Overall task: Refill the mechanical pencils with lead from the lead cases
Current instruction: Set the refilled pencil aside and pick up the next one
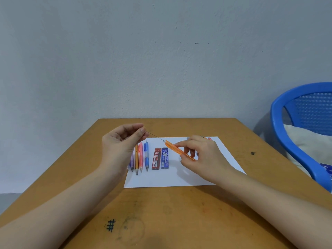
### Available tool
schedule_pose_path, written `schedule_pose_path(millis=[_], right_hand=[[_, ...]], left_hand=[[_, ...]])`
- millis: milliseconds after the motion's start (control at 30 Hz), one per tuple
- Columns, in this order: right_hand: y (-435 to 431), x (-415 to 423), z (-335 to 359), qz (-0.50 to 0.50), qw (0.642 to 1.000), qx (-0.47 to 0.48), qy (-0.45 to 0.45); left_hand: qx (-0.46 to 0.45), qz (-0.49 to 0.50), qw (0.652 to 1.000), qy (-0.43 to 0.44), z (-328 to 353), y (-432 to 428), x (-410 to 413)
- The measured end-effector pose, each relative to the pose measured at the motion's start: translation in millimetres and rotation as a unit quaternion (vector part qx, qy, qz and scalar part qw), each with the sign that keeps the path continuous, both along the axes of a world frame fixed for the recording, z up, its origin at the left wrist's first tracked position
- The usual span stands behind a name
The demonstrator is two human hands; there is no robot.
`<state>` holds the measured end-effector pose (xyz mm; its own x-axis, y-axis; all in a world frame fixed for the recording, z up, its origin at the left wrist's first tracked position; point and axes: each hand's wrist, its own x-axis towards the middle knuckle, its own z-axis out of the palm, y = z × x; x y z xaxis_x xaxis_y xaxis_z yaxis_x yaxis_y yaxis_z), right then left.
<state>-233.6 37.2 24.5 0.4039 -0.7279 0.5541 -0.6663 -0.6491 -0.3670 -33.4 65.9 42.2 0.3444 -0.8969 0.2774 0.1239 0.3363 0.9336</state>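
Chair [280,126] beside table [161,212] with pencils [141,156]

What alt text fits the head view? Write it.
The left hand pinches a thin dark pencil lead touching the end of a translucent orange mechanical pencil gripped by the right hand. On a white paper sheet lie coloured plastic pencils, a red lead case and a dark blue lead case.

Single cam, head-worn, wide-angle. Faces forward and down across brown wooden table [179,212], toward pale grey plastered wall [161,51] filling upper half. Pretty close in: left hand [122,141] and right hand [203,155] sit mid-frame over white paper sheet [170,178]. Blue plastic chair [277,123] cut off at right edge.
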Motion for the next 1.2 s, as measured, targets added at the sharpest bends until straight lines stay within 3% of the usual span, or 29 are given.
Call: schedule_pose_path(millis=[500, 1200], right_hand=[[0.6, 0.1, 0.6, -0.006, 1.000, 0.000, 0.002], [0.7, -0.9, 0.5, -0.009, 1.000, -0.008, 0.002]], left_hand=[[0.000, 0.012, 1.000, -0.026, -0.9, -0.6, 1.1], [0.003, 0.001, 1.000, 0.002, 0.2, -1.5, 1.5]])
